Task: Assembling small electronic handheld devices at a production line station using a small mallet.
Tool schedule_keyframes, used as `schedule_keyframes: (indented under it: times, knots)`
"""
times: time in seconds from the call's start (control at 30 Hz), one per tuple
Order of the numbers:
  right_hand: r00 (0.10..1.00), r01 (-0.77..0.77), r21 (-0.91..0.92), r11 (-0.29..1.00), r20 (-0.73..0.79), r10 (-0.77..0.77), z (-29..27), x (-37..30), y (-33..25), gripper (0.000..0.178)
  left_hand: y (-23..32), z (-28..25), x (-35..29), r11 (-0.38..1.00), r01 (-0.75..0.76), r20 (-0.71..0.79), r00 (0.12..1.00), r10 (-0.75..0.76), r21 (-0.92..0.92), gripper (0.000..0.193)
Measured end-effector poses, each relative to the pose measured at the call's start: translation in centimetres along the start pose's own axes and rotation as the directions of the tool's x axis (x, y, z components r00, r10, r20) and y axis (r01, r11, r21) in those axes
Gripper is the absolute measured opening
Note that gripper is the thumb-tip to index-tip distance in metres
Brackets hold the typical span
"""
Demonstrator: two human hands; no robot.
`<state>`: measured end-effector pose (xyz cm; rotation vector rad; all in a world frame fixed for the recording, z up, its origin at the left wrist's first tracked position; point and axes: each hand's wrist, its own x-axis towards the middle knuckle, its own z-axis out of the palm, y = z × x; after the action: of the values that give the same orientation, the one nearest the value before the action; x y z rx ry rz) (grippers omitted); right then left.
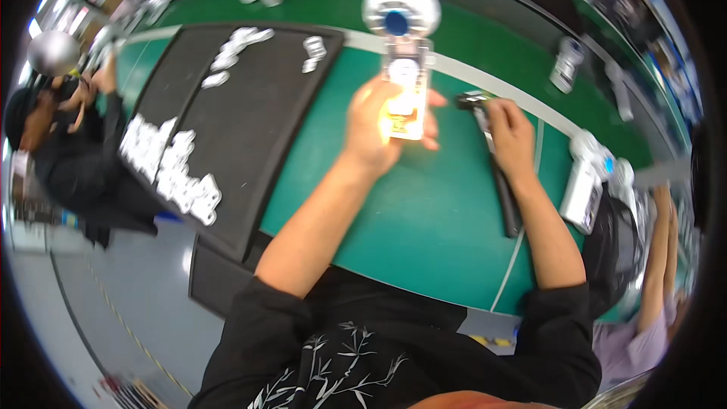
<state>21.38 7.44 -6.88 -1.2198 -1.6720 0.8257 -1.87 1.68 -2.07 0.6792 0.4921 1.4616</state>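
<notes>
Raised over the green table, my left hand (371, 125) is closed round a handheld device (411, 53). It has a round white head with a blue centre, and a clear rectangular body that glows white and orange. Two fingertips show past the body's right side. To its right, my right hand (511, 132) has its fingers curled at the upper end of a hammer (501, 185), just by the metal head. The hammer's black handle points back towards me along the tabletop. How far the fingers wrap round it is partly hidden.
A black tray (250, 136) with many white parts (178, 167) covers the table's left. Several white devices (581, 189) stand at the right beside a black mesh bag (613, 238). More white devices (566, 64) lie on the green conveyor. Other people (83, 159) work at both sides.
</notes>
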Motion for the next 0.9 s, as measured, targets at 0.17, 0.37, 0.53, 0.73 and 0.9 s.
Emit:
schedule_keyframes:
  times: [0.17,0.37,0.53,0.73,0.9]
  knots:
    - [0.999,-0.018,0.041,0.999,-0.028,0.019,0.7,0.0,-1.1,0.021,0.8,-1.7,1.3,0.993,0.090,-0.092,0.992,-0.083,0.071,0.060]
    - [0.997,0.030,0.070,0.997,-0.074,-0.025,0.6,-0.1,-0.4,0.019,-0.1,-0.2,6.2,0.939,0.058,0.006,0.998,-0.064,0.340,0.051]
    - [0.995,0.074,0.087,0.993,-0.078,-0.067,1.0,0.2,-0.4,0.018,-4.2,1.9,14.5,0.838,0.163,-0.051,0.986,-0.160,0.521,0.043]
    - [0.997,-0.062,0.108,0.992,0.045,0.057,-0.2,-0.1,-1.2,0.018,-8.4,5.4,19.8,0.753,0.199,-0.079,0.978,-0.193,0.627,0.041]
    - [0.998,0.035,0.188,0.982,0.046,-0.044,1.7,0.5,-1.6,0.017,-10.2,1.5,26.3,0.455,0.010,-0.010,1.000,-0.003,0.891,0.052]
